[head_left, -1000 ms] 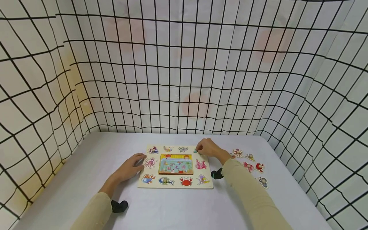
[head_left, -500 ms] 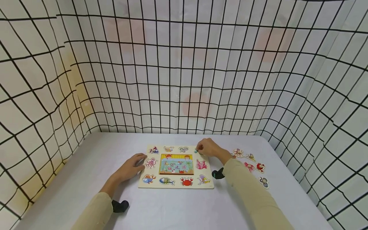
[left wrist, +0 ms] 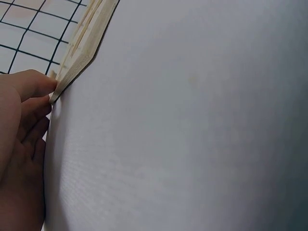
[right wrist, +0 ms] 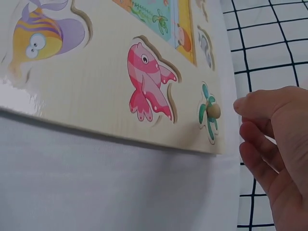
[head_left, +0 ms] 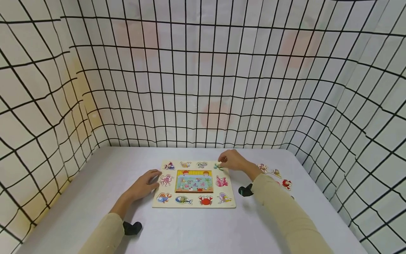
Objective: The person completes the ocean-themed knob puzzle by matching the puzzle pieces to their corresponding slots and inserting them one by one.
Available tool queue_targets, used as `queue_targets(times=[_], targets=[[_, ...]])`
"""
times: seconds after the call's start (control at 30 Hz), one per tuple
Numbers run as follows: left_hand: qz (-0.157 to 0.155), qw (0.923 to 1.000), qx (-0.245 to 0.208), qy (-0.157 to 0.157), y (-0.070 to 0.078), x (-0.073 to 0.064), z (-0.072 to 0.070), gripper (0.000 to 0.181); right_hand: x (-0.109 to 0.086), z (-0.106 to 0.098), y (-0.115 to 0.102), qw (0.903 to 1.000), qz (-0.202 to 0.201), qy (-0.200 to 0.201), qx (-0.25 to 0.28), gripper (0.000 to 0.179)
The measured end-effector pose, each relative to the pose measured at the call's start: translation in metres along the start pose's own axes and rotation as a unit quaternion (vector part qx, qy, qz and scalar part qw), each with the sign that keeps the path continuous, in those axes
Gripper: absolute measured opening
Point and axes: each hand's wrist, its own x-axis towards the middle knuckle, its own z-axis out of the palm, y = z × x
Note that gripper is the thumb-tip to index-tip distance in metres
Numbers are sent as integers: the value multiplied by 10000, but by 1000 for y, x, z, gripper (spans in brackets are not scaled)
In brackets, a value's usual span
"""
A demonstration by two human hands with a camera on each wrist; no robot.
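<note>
A wooden peg puzzle board [head_left: 193,203] with sea-animal pictures lies flat on the table. In its far right corner sits a green puzzle piece [right wrist: 204,114], its round wooden knob [right wrist: 213,111] standing up. My right hand [head_left: 234,160] hovers just beside that corner, fingers loosely bent and apart from the knob, holding nothing. Near it in the right wrist view is a pink fish recess [right wrist: 144,79]. At the board's left edge rests my left hand [head_left: 144,184], its fingertips touching the rim. The left wrist view shows the thumb side against the board's edge [left wrist: 79,65].
Several loose knobbed pieces lie right of the board, among them a red crab piece [head_left: 287,184] and an octopus piece [head_left: 262,168]; the right sleeve [head_left: 282,208] partly covers others. A white wall with black grid lines [head_left: 203,88] stands behind the table [head_left: 190,233].
My right hand has let go of the green piece's knob and drawn slightly up and to the right. More of the green piece shows now. The left hand has stayed at the board's edge.
</note>
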Motion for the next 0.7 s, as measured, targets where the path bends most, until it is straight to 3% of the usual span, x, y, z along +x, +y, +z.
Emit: queue_targets(times=[0.7], targets=[[64,10000,28,5,-1,-1,-1,54,-35,-28,10,9998,-44,98,185,18]])
